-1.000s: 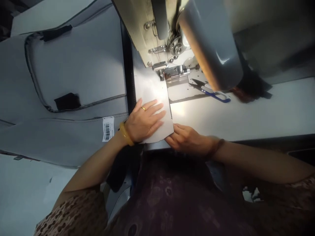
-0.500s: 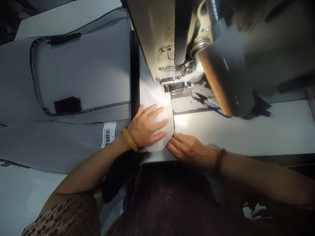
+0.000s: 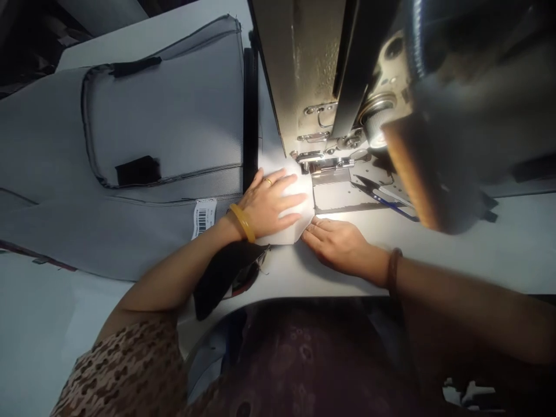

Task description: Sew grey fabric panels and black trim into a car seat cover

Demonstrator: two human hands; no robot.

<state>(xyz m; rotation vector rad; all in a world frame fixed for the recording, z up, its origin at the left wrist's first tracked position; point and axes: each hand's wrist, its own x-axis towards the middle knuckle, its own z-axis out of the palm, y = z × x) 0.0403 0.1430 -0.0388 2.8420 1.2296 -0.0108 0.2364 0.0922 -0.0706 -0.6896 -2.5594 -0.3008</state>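
A worker's left grip (image 3: pixel 273 202) lies palm-down, fingers spread, across a white panel (image 3: pixel 307 188) at a sewing machine (image 3: pixel 315 75), while the right grip (image 3: pixel 336 245) rests at the panel's slanted near corner, fingertips against its edge; the thumb is hidden, so whether it pinches the corner cannot be told. The panel lies flat on the lit surface (image 3: pixel 512 249), its far end at the machine's foot (image 3: pixel 305 168). Good handling here likely calls for light, even pressure from the spread fingers, enough to prevent ripples without dragging, with the fingertips well back from the foot. The right fingers seem best placed to steer the edge gently, without tugging. To the left, a large grey piece (image 3: pixel 195 116) sits beside a black strip (image 3: pixel 251 116); any pull from that side could skew the edge. Blue-handled snips (image 3: pixel 384 201) lie right of the foot, apart from the panel, and should be kept there.
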